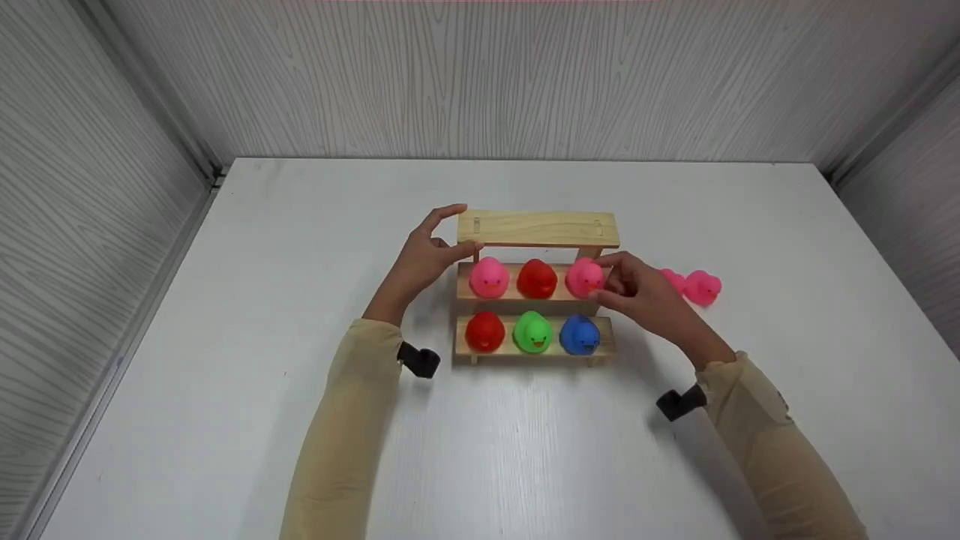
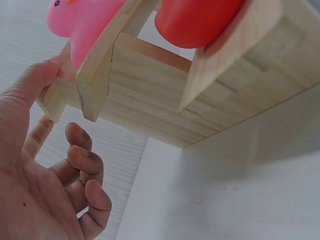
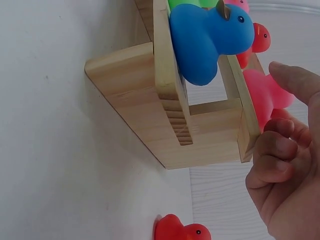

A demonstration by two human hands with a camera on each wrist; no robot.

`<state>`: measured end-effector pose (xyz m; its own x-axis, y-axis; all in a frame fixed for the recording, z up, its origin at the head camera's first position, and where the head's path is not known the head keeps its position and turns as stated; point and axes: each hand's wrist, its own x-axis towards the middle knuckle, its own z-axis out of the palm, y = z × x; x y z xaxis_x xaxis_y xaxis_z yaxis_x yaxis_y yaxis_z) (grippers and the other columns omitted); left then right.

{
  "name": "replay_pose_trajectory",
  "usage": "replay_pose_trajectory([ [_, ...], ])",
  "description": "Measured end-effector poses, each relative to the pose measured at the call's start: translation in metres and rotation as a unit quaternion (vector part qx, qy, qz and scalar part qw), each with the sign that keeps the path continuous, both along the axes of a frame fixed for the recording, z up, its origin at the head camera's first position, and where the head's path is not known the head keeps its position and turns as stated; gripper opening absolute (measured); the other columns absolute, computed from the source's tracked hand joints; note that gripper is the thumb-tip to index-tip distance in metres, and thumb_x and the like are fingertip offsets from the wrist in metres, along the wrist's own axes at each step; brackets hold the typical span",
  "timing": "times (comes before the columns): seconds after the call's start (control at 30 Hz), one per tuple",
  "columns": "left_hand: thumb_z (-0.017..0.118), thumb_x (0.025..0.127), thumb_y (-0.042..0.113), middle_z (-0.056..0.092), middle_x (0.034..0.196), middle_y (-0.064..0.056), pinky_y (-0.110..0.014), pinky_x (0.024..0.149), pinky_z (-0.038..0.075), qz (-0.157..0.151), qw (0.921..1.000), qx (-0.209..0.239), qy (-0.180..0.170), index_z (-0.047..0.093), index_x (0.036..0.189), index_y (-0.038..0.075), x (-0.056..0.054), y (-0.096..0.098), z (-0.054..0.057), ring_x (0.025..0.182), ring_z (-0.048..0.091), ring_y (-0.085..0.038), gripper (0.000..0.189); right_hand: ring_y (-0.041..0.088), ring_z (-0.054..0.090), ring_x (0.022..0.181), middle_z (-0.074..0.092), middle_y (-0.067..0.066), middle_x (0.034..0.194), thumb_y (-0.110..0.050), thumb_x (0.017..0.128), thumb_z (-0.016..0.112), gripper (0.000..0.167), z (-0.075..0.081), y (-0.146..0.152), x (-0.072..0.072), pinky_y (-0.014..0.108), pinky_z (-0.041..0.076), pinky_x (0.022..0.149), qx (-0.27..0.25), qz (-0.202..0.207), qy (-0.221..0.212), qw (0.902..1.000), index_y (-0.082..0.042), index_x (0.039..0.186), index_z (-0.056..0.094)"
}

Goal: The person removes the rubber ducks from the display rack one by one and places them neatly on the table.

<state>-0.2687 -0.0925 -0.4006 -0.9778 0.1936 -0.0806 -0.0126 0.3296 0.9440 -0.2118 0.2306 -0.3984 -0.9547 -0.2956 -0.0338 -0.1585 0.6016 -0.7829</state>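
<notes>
A small wooden tiered rack (image 1: pixel 538 228) stands on the table. Its left end is pinched at the top plank between thumb and index finger of my left hand (image 1: pixel 421 262); in the left wrist view the other fingers curl loosely beside the wood. My right hand (image 1: pixel 641 291) pinches a pink rubber duck (image 1: pixel 584 278) at the right end of the middle tier. Along that tier sit a red duck (image 1: pixel 537 280) and another pink duck (image 1: pixel 489 277). The lowest tier bears a red duck (image 1: pixel 485 332), a green duck (image 1: pixel 533 332) and a blue duck (image 1: pixel 580 335).
Right of the rack, a pink duck (image 1: pixel 703 288) lies on the white table (image 1: pixel 225 360), with another pink duck (image 1: pixel 673 280) partly hidden behind the right hand. Grey wood-grain panels (image 1: pixel 480 82) enclose the table at the back and sides.
</notes>
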Motion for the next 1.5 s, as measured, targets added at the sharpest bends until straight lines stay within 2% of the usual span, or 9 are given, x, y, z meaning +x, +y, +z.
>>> replay_pose_trajectory([
  [0.23,0.074,0.082,0.043,0.058,0.094,-0.007,-0.029,0.067,0.035,-0.002,1.0000,-0.008,-0.004,0.042,0.143,0.035,-0.001,0.000,-0.002,0.081,0.050,-0.024,0.069,0.014,0.044,0.072,0.044,0.004,0.080,-0.022,0.090,0.069,0.040,-0.003,0.001,0.000,0.020,0.038,0.061,-0.013,0.002,-0.003,0.9999,-0.010,0.123,0.051],
  [0.53,0.074,0.082,0.041,0.056,0.081,-0.005,-0.029,0.066,0.034,-0.005,1.0000,0.003,0.002,0.043,0.141,0.035,0.001,0.000,-0.002,0.074,0.047,-0.019,0.067,0.013,0.044,0.071,0.045,0.004,0.080,-0.022,0.090,0.068,0.038,-0.003,0.006,0.002,0.019,0.038,0.061,-0.023,0.006,-0.005,0.9997,-0.009,0.121,0.050],
  [0.8,0.074,0.083,0.040,0.058,0.098,-0.006,-0.029,0.067,0.035,-0.005,1.0000,0.003,-0.002,0.042,0.144,0.030,0.001,0.001,-0.001,0.083,0.050,-0.029,0.070,0.014,0.047,0.074,0.048,0.005,0.083,-0.021,0.090,0.068,0.038,-0.002,0.010,0.005,0.019,0.041,0.063,-0.025,0.005,-0.007,0.9996,-0.009,0.122,0.050],
  [0.9,0.073,0.083,0.040,0.058,0.093,-0.009,-0.029,0.065,0.035,-0.005,1.0000,0.005,-0.002,0.043,0.143,0.033,0.002,0.001,-0.002,0.080,0.049,-0.027,0.068,0.013,0.047,0.073,0.048,0.005,0.084,-0.022,0.090,0.068,0.039,-0.001,0.012,0.006,0.019,0.041,0.062,-0.027,0.006,-0.003,0.9996,-0.009,0.123,0.051],
  [1.03,0.073,0.083,0.040,0.055,0.081,-0.008,-0.028,0.063,0.034,-0.007,0.9999,0.010,0.001,0.044,0.141,0.034,0.002,0.000,-0.003,0.072,0.046,-0.019,0.065,0.012,0.047,0.073,0.048,0.005,0.085,-0.024,0.090,0.068,0.042,0.001,0.015,0.007,0.019,0.041,0.063,-0.028,0.003,-0.002,0.9996,-0.010,0.126,0.051],
  [1.17,0.073,0.083,0.038,0.053,0.078,-0.008,-0.027,0.063,0.034,-0.007,0.9998,0.019,0.001,0.044,0.141,0.033,0.002,-0.001,-0.002,0.068,0.043,-0.014,0.065,0.014,0.048,0.076,0.049,0.005,0.087,-0.025,0.091,0.067,0.042,0.002,0.018,0.007,0.020,0.042,0.064,-0.014,-0.003,-0.002,0.9999,-0.010,0.127,0.051],
  [1.33,0.072,0.085,0.034,0.053,0.080,-0.004,-0.028,0.065,0.034,-0.008,0.9998,0.015,-0.013,0.041,0.144,0.031,0.001,0.000,0.002,0.069,0.042,-0.013,0.066,0.016,0.048,0.079,0.048,0.005,0.089,-0.023,0.091,0.067,0.042,0.003,0.024,0.007,0.020,0.042,0.064,-0.004,-0.013,0.006,0.9999,-0.009,0.127,0.050],
  [1.5,0.074,0.084,0.038,0.053,0.077,-0.002,-0.028,0.065,0.034,-0.007,0.9998,0.014,-0.013,0.042,0.143,0.032,0.000,0.000,0.002,0.068,0.042,-0.013,0.067,0.017,0.049,0.081,0.048,0.005,0.090,-0.027,0.091,0.067,0.045,0.006,0.030,0.009,0.020,0.043,0.065,0.006,-0.020,-0.004,0.9998,-0.009,0.129,0.049],
])
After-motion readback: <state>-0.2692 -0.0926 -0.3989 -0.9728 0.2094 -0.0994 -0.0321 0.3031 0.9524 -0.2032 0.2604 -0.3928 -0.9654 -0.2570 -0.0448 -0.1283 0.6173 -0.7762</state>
